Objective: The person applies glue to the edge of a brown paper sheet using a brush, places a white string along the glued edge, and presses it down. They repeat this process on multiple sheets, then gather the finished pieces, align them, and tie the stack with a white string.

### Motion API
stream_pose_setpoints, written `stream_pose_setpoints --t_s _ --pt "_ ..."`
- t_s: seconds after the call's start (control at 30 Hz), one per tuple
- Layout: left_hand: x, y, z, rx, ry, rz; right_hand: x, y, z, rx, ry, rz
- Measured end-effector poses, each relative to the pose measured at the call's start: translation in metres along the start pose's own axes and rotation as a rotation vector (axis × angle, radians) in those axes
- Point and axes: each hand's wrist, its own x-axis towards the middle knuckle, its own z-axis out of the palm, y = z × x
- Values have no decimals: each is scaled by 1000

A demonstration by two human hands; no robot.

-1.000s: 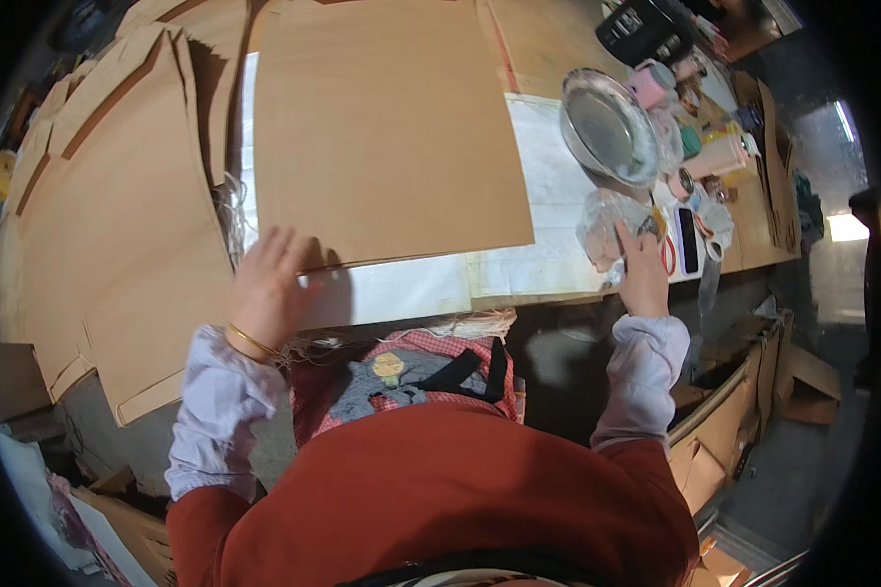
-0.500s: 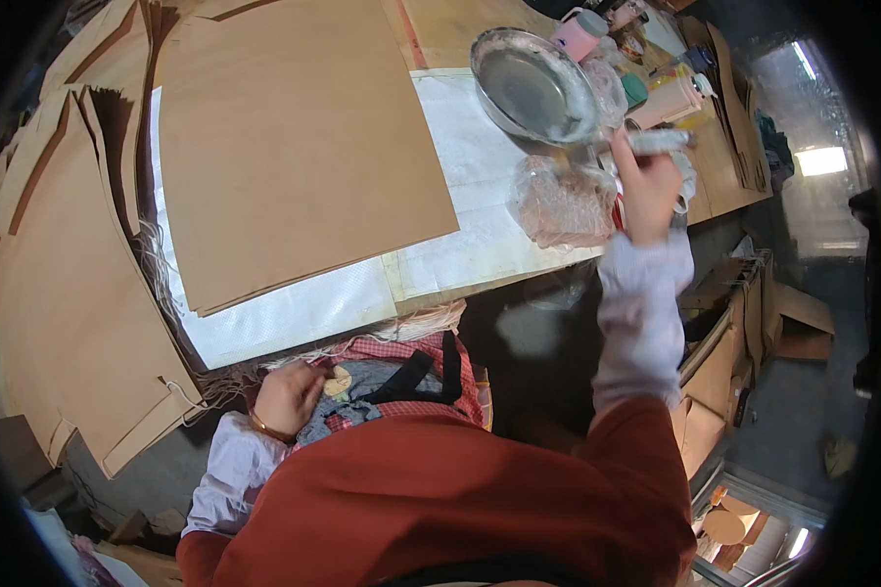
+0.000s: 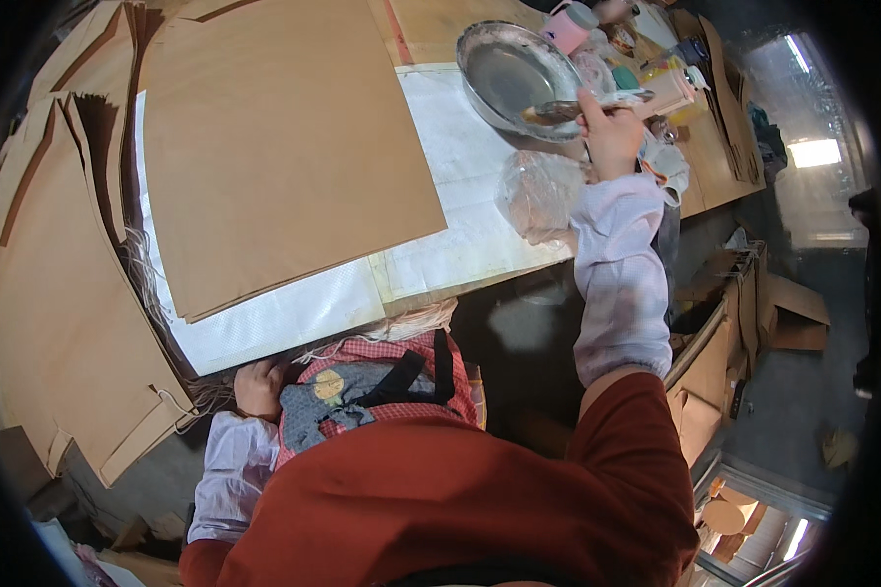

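Note:
My right hand is closed round a brush with a brownish tip and a pale handle. The brush lies level over the near right rim of a round metal basin, its tip pointing left. A clear plastic bag with something brownish inside sits just below that hand. My left hand is low at the table's front edge, beside a red checked apron and the pale strings; its fingers are mostly hidden. A stack of brown paper sheets lies on the white table covering, left of the basin.
More folded brown paper pieces with strings are stacked at the left. A pink cup, a pink bottle and other small containers crowd the far right of the table. Cardboard boxes stand on the floor to the right.
My right hand has swung left with the brush, bringing its tip from right of the basin to over it. My left hand has shifted left off the apron toward the table edge.

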Motion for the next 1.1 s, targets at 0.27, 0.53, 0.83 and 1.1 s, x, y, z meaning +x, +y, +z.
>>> stream_pose_setpoints --t_s 0.27,0.53,0.83,1.1 --pt "13 30 -48 -66 50 5 21 1 -3 -607 105 -135" --pt "17 46 -92 -620 64 -489 -168 -109 52 403 -471 -96" --pt "70 18 -118 165 117 -291 -224 -163 158 393 -1056 -517" --pt "76 7 -98 155 16 -328 -230 -172 166 336 -1028 -246"
